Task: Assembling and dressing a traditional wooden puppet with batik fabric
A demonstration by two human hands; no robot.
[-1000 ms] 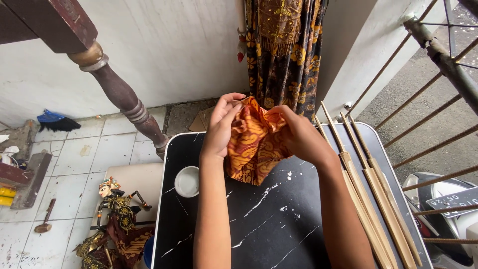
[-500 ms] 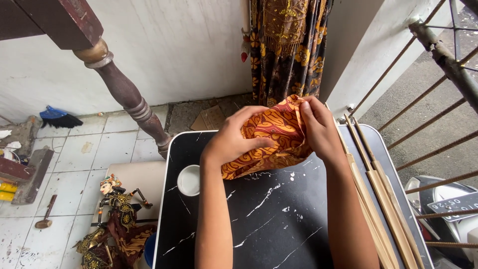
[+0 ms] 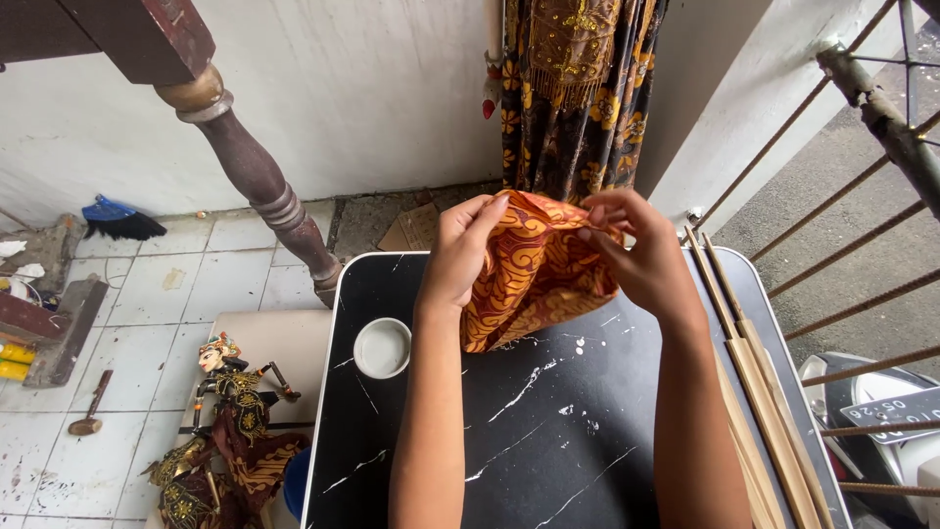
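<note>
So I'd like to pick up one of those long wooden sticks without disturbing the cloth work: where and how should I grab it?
Probably near the far ends of the wooden sticks, coming from the table's right edge. They lie flat along that side, clear of the right hand and orange patterned cloth, so a pinch from above fits.

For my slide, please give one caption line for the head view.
Both hands, left hand and right hand, hold orange batik cloth above a black marble-pattern table.
</note>
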